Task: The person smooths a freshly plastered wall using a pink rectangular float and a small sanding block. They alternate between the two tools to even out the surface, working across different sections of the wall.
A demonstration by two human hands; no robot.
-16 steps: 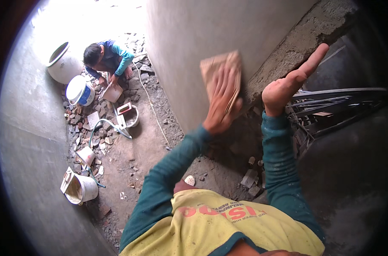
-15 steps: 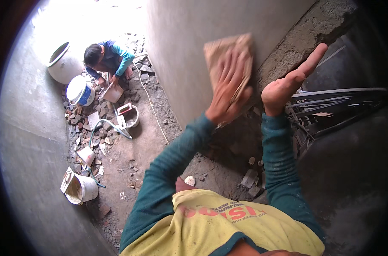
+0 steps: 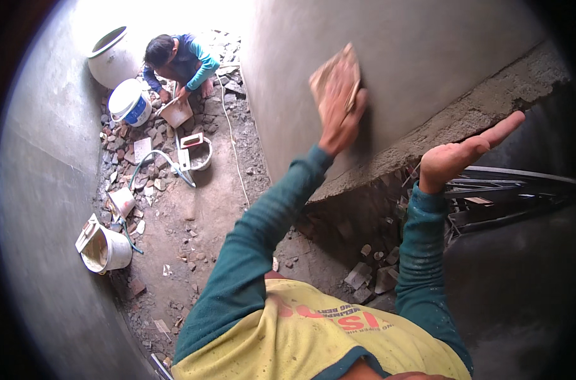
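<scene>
My left hand (image 3: pixel 340 117) presses a folded piece of brown paper (image 3: pixel 329 69) against the smooth grey plastered wall (image 3: pixel 421 57). Its fingers lie over the paper, and the thumb is at the right side. The far corner of the paper sticks out past the fingertips. Lower and to the right, my right hand (image 3: pixel 455 161) is palm up with fingers stretched out, just below the wall's rough cement edge (image 3: pixel 490 111). Nothing lies in that palm. Whether the fingertips touch the edge, I cannot tell.
A co-worker (image 3: pixel 183 63) crouches at far left over a bucket (image 3: pixel 176 113). Around stand a lidded white bucket (image 3: pixel 129 101), a large round jar (image 3: pixel 113 60) and a mortar bucket (image 3: pixel 113 250). Rubble (image 3: pixel 120 136), a hose (image 3: pixel 145 158) and a cable (image 3: pixel 233 139) lie on the ground. Metal bars (image 3: pixel 509 183) are at right.
The brown paper, under my left hand, has turned and looks narrower. My right hand appears farther right and lower, still stretched out. The whole view has shifted.
</scene>
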